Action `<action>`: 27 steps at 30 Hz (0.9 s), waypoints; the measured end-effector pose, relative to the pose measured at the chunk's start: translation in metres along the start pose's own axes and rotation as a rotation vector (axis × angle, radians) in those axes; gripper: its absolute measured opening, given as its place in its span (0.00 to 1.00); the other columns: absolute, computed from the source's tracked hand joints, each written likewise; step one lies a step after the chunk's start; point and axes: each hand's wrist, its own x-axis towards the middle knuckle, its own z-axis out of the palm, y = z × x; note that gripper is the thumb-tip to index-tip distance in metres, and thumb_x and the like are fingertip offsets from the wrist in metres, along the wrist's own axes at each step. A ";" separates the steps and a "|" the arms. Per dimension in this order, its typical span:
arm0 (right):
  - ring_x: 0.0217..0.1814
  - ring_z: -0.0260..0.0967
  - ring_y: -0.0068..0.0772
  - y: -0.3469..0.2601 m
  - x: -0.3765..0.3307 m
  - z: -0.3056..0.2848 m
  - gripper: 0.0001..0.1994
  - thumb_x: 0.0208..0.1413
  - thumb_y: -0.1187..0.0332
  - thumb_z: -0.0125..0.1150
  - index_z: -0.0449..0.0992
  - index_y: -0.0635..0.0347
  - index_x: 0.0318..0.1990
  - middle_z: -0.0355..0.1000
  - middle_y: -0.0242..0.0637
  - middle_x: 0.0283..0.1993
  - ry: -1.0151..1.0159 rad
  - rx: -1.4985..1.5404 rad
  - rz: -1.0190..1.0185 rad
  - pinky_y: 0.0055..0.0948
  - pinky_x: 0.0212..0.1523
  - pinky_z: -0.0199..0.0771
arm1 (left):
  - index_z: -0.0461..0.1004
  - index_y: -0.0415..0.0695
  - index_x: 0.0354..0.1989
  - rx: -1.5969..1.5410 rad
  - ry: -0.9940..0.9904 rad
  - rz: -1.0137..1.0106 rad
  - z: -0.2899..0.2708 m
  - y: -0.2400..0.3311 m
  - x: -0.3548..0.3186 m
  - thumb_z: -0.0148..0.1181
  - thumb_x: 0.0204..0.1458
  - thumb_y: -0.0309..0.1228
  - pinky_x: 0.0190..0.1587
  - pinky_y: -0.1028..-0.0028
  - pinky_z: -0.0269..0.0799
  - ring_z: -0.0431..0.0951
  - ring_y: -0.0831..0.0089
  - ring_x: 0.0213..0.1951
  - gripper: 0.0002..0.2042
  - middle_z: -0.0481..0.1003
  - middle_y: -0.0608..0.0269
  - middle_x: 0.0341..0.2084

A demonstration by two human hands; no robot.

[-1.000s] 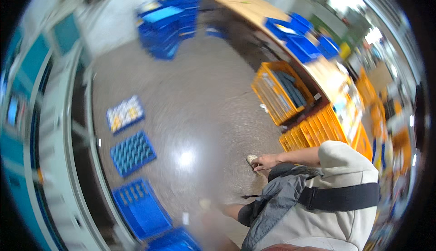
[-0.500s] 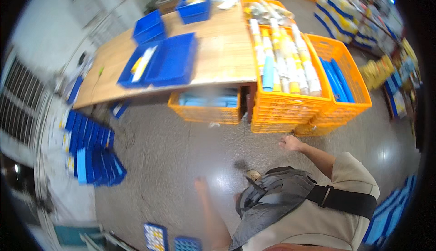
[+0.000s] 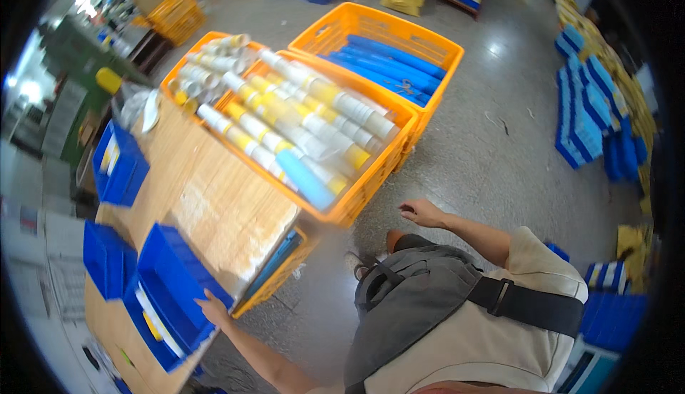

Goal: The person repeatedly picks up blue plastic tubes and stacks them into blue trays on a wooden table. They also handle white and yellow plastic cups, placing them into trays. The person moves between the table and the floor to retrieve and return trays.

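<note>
My left hand (image 3: 212, 308) rests on the near rim of a blue plastic bin (image 3: 175, 287) that sits at the corner of a wooden table (image 3: 214, 194); the fingers lie over the edge, holding it. My right hand (image 3: 422, 213) hangs free over the grey floor with its fingers loosely apart, holding nothing. It is a short way from the corner of an orange crate (image 3: 371, 180) filled with long white, yellow and blue tubes (image 3: 300, 126). A grey bag on a black strap (image 3: 414, 301) hangs across my chest.
A second orange crate (image 3: 428, 44) with blue rolls stands behind the first. Another orange crate (image 3: 275, 280) sits under the table. More blue bins (image 3: 118, 166) lie on the table. Stacks of blue trays (image 3: 592, 109) line the floor at right.
The view has swung round to the table and crates. My left hand has come up onto the blue bin's rim; my right hand stays out in front, empty.
</note>
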 end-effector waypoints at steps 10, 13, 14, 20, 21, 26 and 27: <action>0.48 0.79 0.45 0.072 0.151 -0.199 0.14 0.62 0.69 0.60 0.75 0.66 0.53 0.78 0.49 0.48 0.742 0.205 0.078 0.37 0.51 0.78 | 0.73 0.35 0.40 0.211 -0.065 0.001 0.056 0.170 -0.070 0.47 0.68 0.44 0.38 0.47 0.76 0.81 0.41 0.36 0.20 0.80 0.38 0.33; 0.55 0.75 0.49 0.153 0.257 -0.281 0.15 0.61 0.68 0.61 0.75 0.65 0.53 0.77 0.50 0.53 0.666 -0.071 0.128 0.43 0.55 0.76 | 0.72 0.34 0.40 0.208 -0.105 -0.059 0.063 0.239 -0.095 0.42 0.70 0.48 0.38 0.46 0.75 0.80 0.39 0.38 0.25 0.80 0.37 0.34; 0.54 0.75 0.49 0.184 0.299 -0.303 0.17 0.60 0.68 0.65 0.74 0.63 0.54 0.75 0.51 0.54 0.557 -0.172 0.223 0.42 0.56 0.76 | 0.71 0.33 0.40 0.202 -0.105 -0.067 0.065 0.255 -0.098 0.41 0.70 0.49 0.38 0.47 0.75 0.80 0.38 0.38 0.25 0.79 0.36 0.35; 0.59 0.70 0.53 0.361 0.443 -0.328 0.35 0.45 0.63 0.79 0.68 0.64 0.60 0.70 0.52 0.56 0.099 -0.586 0.625 0.44 0.60 0.74 | 0.68 0.28 0.57 0.100 -0.112 -0.093 0.070 0.313 -0.106 0.41 0.70 0.51 0.49 0.50 0.73 0.76 0.36 0.48 0.31 0.75 0.31 0.46; 0.59 0.70 0.54 0.377 0.451 -0.323 0.37 0.43 0.62 0.80 0.68 0.64 0.60 0.70 0.53 0.56 0.082 -0.571 0.591 0.45 0.60 0.74 | 0.67 0.28 0.57 0.035 -0.075 -0.070 0.068 0.325 -0.109 0.40 0.70 0.53 0.51 0.50 0.73 0.75 0.34 0.50 0.32 0.75 0.30 0.47; 0.63 0.67 0.56 0.383 0.452 -0.354 0.47 0.36 0.55 0.84 0.65 0.65 0.63 0.66 0.55 0.62 -0.089 -0.563 0.455 0.46 0.62 0.72 | 0.64 0.29 0.64 -0.038 0.205 0.085 0.046 0.439 -0.136 0.47 0.70 0.45 0.59 0.55 0.69 0.71 0.45 0.60 0.28 0.70 0.36 0.57; 0.64 0.67 0.55 0.373 0.449 -0.373 0.48 0.36 0.53 0.83 0.65 0.66 0.64 0.66 0.56 0.63 -0.184 -0.361 0.484 0.46 0.62 0.73 | 0.64 0.30 0.64 -0.181 0.193 0.088 0.049 0.473 -0.143 0.48 0.70 0.44 0.60 0.56 0.68 0.71 0.48 0.60 0.27 0.70 0.38 0.57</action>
